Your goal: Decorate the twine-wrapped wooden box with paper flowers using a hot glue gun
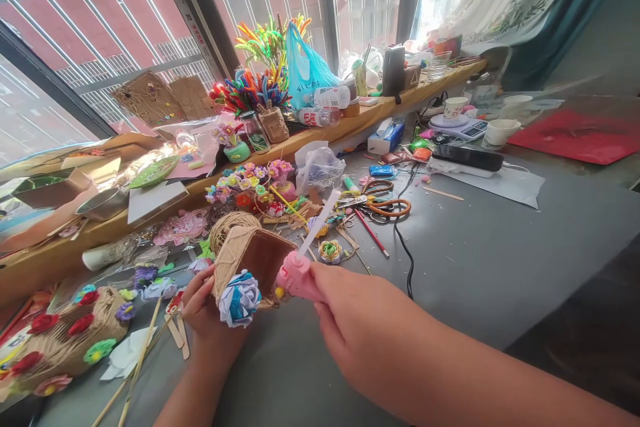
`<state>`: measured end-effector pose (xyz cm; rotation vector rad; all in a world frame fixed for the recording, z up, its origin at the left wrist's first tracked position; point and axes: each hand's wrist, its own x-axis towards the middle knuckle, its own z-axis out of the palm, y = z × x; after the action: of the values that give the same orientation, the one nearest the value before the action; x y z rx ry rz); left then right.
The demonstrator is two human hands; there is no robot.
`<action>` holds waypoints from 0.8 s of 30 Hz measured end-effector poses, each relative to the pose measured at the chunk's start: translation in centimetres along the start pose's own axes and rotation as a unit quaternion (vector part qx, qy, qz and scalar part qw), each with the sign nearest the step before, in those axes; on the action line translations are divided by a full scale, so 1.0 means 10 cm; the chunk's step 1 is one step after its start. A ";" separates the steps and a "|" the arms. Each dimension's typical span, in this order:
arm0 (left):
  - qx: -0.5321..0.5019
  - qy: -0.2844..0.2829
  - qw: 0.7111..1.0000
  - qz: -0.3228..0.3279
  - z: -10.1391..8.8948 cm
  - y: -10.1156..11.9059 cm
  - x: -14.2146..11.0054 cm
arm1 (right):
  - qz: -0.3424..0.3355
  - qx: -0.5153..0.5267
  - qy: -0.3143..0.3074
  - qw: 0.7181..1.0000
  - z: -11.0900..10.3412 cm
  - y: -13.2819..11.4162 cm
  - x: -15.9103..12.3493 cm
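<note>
My left hand [203, 303] is wrapped round the side of a small twine-covered cardboard box [233, 250], its open top tilted toward me. A blue and white paper flower [240, 299] sits on the box's near edge. In my right hand [350, 320] is a pink hot glue gun [300, 277], with a whitish glue stick [320, 223] jutting up from its back. The gun's yellowish tip is close by the box's right rim; whether it touches I cannot tell. A ball of twine [233, 230] lies just behind the box.
Scissors [385, 203], a red pencil [373, 233] and a green paper flower [330, 251] lie beyond my hands. A black cable [400, 247] crosses the grey table. At left stands a twine piece with paper flowers [75, 340], near thin sticks [137, 367]. A crowded ledge runs along the window.
</note>
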<state>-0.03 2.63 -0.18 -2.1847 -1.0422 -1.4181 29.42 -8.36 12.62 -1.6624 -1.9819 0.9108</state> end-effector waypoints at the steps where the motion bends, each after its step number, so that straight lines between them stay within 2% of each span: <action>1: -0.001 0.001 1.000 0.008 0.00 0.00 0.01 | -0.007 0.003 0.002 1.000 0.01 0.01 0.00; 8: -0.016 0.005 1.000 0.015 0.00 0.05 0.04 | -0.046 0.031 0.037 0.998 0.12 0.10 0.02; 16: 0.010 -0.019 1.000 -0.003 -0.03 0.08 0.01 | -0.042 0.023 0.015 0.999 0.11 0.04 0.05; 21: -0.012 0.002 0.999 0.029 0.01 0.02 0.00 | -0.039 0.032 0.020 0.999 0.09 0.06 0.04; 24: -0.011 0.007 1.000 -0.005 0.01 0.04 0.00 | -0.027 0.035 0.018 0.999 0.09 0.07 0.02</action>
<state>0.36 2.46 -0.18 -2.1845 -1.0385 -1.4544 29.29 -8.32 11.49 -1.5701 -1.9385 0.9126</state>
